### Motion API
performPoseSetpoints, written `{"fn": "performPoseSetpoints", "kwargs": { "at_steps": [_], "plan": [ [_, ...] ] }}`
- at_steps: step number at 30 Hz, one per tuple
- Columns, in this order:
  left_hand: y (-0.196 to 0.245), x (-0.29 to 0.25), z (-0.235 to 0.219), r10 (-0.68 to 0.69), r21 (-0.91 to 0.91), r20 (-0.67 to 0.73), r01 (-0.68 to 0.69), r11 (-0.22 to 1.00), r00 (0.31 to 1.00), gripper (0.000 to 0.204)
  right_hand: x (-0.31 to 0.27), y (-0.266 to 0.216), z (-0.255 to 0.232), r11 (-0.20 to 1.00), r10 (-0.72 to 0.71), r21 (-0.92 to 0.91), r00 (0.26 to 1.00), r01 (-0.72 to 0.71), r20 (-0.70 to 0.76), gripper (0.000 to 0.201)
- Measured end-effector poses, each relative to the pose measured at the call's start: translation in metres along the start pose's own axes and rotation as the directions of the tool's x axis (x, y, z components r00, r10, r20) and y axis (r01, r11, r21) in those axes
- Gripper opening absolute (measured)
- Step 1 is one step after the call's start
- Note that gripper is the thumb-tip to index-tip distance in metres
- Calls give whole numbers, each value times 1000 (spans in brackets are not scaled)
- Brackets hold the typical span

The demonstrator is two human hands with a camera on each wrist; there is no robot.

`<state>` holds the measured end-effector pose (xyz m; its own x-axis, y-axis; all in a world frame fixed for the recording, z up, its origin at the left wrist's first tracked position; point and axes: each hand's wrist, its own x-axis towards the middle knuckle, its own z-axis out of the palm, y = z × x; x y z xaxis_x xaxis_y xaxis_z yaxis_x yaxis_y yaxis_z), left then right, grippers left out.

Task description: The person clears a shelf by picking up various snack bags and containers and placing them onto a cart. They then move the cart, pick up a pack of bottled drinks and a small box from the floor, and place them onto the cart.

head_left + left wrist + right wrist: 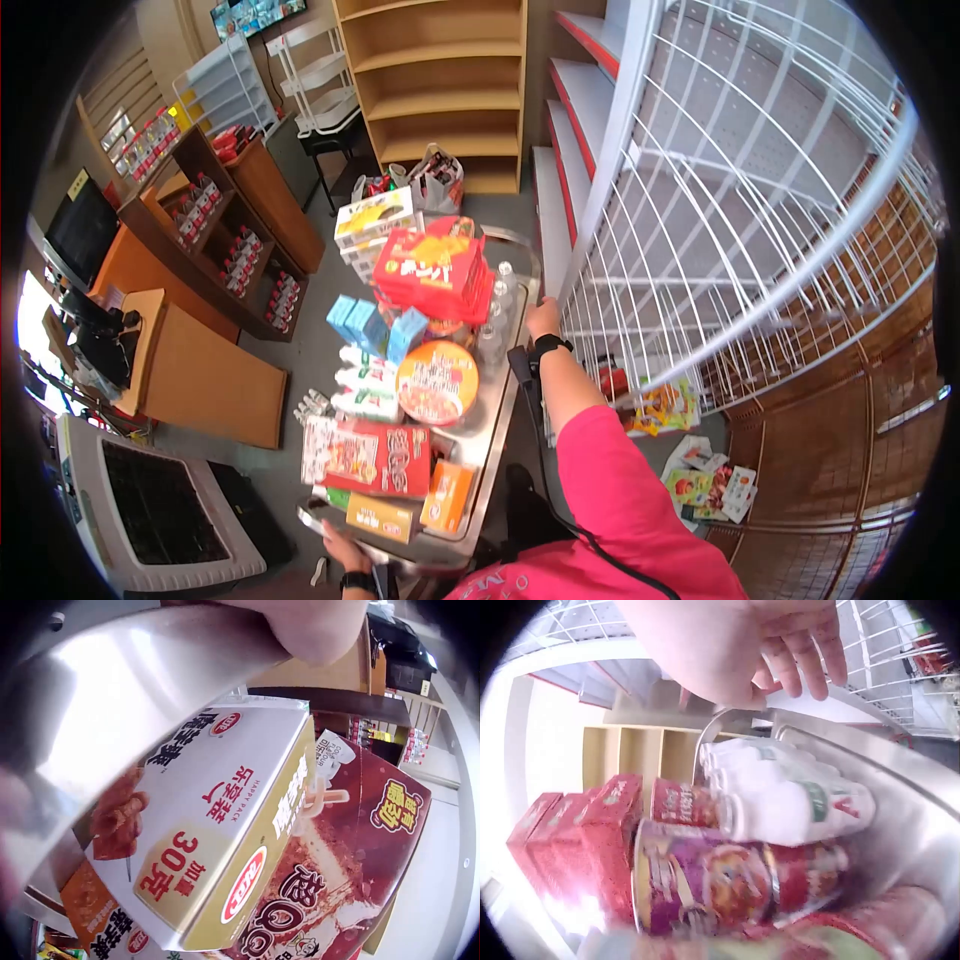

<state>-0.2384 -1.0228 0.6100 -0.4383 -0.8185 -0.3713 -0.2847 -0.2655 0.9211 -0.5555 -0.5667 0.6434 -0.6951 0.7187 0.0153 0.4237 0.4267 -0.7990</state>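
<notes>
A steel cart tray (480, 470) piled with packaged food stands before me. At its near left corner my left hand (345, 552) grips the tray's metal rim; in the left wrist view the thumb lies over that rim (157, 664). Close by are a white and gold snack box (217, 810) and a dark red box (337, 855). My right hand (543, 320) is at the tray's right side, beside a white wire rack (690, 250). In the right wrist view its fingers hang loosely curled with nothing in them, above pale bottles (795, 799) and a purple noodle tub (705, 881).
The tray also bears red packs (430, 270), blue cartons (357, 322) and an orange-lidded tub (438, 383). A wooden shelf (440, 105) stands behind, with bags (437, 180) on the floor before it. Bottle shelves (235, 245) and a counter (205, 375) are at left.
</notes>
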Motion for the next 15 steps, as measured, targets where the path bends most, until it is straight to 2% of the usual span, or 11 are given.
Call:
{"fn": "performPoseSetpoints", "kwargs": {
  "at_steps": [2,3,4,6,7,8,9,10,12,15],
  "plan": [
    [17,-20,5,-136,-44,93,141,989,986,42,45,-20,12,997,47,62,998,-50,43,43],
    [6,-9,-3,-195,-57,213,212,976,957,44,71,-23,24,997,10,73,1000,-12,28,43],
    [19,-19,7,-298,-12,152,303,953,942,49,95,-23,36,997,-24,80,1000,23,17,44],
    [53,-43,17,-383,102,176,370,923,907,45,132,-20,59,956,-272,92,960,278,-70,43],
    [45,-37,15,-393,114,150,379,918,907,45,148,-16,67,950,-304,84,953,302,15,42],
    [30,-26,11,-358,46,133,355,934,924,42,162,-13,74,943,-330,76,938,324,102,42],
    [21,-19,7,-322,-19,115,326,945,940,47,170,-11,77,940,-336,123,926,319,170,43],
    [19,-19,5,-334,0,92,336,942,938,47,176,-8,80,937,-341,169,910,307,238,43],
    [23,-18,7,-302,49,155,298,953,941,52,193,9,89,888,-456,186,855,420,247,40],
    [19,-16,8,-287,93,74,280,955,955,50,191,-3,71,887,-455,70,836,456,307,35]
  ]
}}
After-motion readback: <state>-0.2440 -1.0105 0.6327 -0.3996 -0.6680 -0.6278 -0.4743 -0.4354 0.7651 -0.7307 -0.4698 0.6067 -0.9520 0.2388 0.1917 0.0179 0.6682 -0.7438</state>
